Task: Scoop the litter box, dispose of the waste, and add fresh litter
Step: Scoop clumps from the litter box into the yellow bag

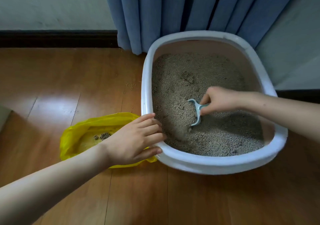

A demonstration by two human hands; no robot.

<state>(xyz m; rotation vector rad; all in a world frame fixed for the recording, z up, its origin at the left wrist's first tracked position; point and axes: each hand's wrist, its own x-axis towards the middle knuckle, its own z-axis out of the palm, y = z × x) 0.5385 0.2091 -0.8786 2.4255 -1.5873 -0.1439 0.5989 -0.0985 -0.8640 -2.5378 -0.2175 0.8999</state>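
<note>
The litter box (174, 157) is an oval tub with a white rim and pale pink inner walls, filled with grey-brown litter (181, 79). It sits on the wooden floor (52, 86) before a blue curtain (173, 8), long axis running away from the person. No writing is readable. The right hand (220, 100) grips a pale blue scoop (196, 111), its head dug into the litter toward the left. The left hand (135, 139) curls its fingers over the near-left rim. A yellow bag (74, 134) beside the box holds 2 clumps (103, 136).

Soft, even daylight, glare patch lay on the wooden floor (57, 103), dark shadow fell inside the litter box (214, 162), wide-angle bending at edges, slightly soft focus.
</note>
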